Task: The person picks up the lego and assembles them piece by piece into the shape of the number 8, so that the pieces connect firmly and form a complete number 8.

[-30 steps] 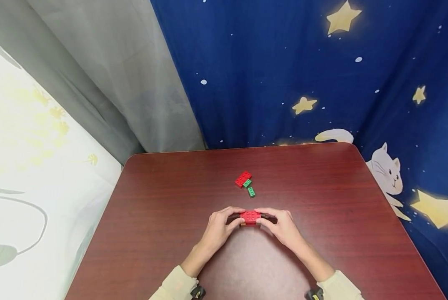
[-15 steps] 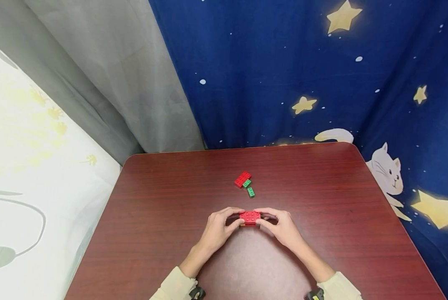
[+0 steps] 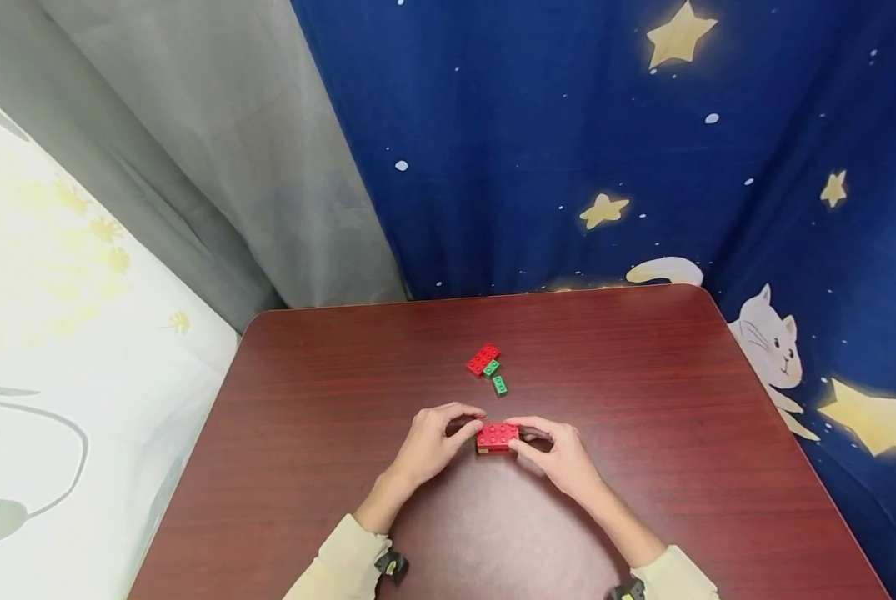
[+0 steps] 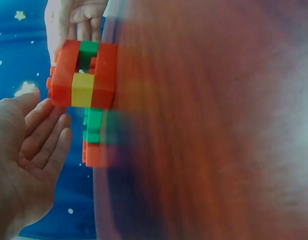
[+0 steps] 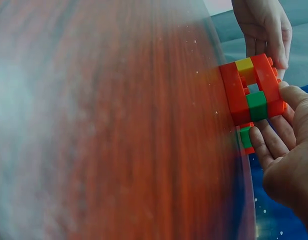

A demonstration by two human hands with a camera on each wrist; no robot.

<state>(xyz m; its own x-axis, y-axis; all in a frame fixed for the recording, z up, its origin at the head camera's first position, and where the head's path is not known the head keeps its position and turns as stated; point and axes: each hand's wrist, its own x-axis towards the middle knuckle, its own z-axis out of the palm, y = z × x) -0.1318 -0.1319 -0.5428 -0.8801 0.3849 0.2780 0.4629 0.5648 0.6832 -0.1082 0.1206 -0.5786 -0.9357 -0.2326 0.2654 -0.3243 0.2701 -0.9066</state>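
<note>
A small stack of toy building bricks (image 3: 497, 436) stands on the table near the middle. Its top red brick (image 4: 64, 75) and bottom red brick (image 4: 105, 80) sandwich a yellow brick (image 4: 82, 90) at the left end and a green brick (image 5: 257, 106) at the right end, with a gap between these two. My right hand (image 3: 566, 454) holds the right end, thumb at the near corner and fingers at the far side. At the left end, my left hand (image 3: 427, 440) has its fingers extended, the thumb tip close beside the top brick's corner.
Beyond the stack lie a loose red brick (image 3: 483, 359) and two small green bricks, one against the red brick (image 3: 491, 368) and the other slightly nearer (image 3: 499, 385). The brown table (image 3: 327, 375) ends in front of a grey curtain (image 3: 267, 167) and a blue star-patterned curtain (image 3: 493, 167).
My left hand has let go of the stack's left end and moved slightly left and away, uncovering its left side. The right hand keeps its hold; the loose bricks stay put.
</note>
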